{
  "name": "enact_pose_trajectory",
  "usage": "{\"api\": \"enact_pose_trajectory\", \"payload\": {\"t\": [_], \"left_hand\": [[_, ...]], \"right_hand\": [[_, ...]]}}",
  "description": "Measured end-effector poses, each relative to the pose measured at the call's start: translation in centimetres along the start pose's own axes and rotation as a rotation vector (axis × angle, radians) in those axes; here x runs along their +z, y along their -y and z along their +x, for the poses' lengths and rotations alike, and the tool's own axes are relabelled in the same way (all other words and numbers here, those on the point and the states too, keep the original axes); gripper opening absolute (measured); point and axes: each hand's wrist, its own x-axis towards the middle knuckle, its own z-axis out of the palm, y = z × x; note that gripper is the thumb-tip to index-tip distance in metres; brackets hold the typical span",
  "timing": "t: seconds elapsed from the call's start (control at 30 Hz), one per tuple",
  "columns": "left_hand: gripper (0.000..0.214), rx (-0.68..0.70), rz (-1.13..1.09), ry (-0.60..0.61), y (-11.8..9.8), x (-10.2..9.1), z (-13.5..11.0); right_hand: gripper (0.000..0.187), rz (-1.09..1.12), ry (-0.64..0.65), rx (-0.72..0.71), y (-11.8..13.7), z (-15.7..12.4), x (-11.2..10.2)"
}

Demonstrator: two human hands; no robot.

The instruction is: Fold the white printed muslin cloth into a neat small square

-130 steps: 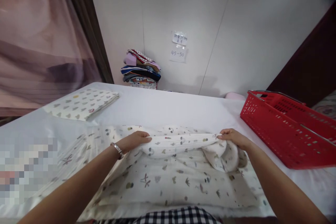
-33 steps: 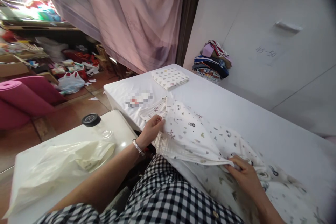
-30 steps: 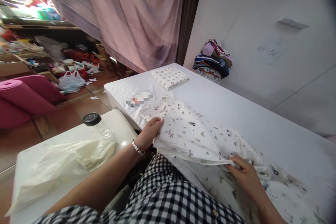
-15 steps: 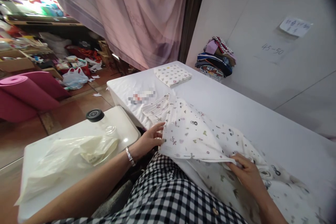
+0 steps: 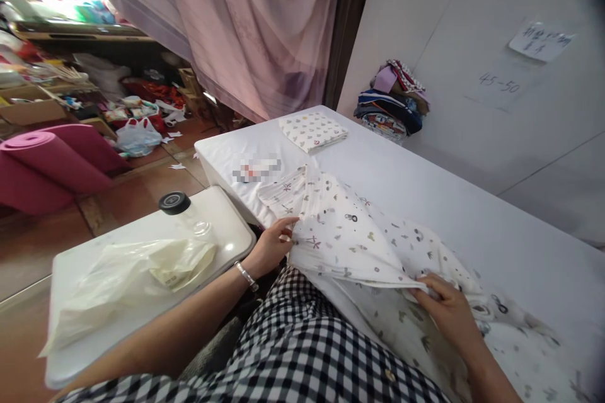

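A thin white blanket with small animal and plant prints lies partly folded along the near edge of the white-covered table. My left hand holds its left edge, fingers curled at the border, thumb partly hidden. Further right, my right hand pinches a corner of the top layer between thumb and fingers, keeping the lower edge stretched between both hands. More of the same fabric spreads loosely to the right and hangs toward my lap. Beyond it rests a folded white cloth with a small print.
A white stool top at left bears a pale plastic bag and a clear jar with a black lid. Folded clothes are stacked by the wall. A pink rolled mat stands on the floor.
The view has shifted slightly. Both hands keep their hold on the blanket, and its lower edge lies in slightly different folds.
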Motion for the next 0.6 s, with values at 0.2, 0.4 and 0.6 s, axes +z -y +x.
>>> {"api": "enact_pose_trajectory", "payload": {"t": [0.2,0.4,0.6], "left_hand": [[0.056,0.089,0.104,-0.019,0.1,0.3,0.0],[0.058,0.186,0.265,-0.007,0.5,0.5,-0.2],[0.054,0.308,0.457,-0.028,0.1,0.0,-1.0]], "right_hand": [[0.02,-0.017,-0.011,-0.011,-0.2,0.1,0.1],[0.021,-0.019,-0.012,-0.001,-0.2,-0.1,0.1],[0.021,-0.029,-0.019,-0.013,-0.4,0.0,0.1]]}}
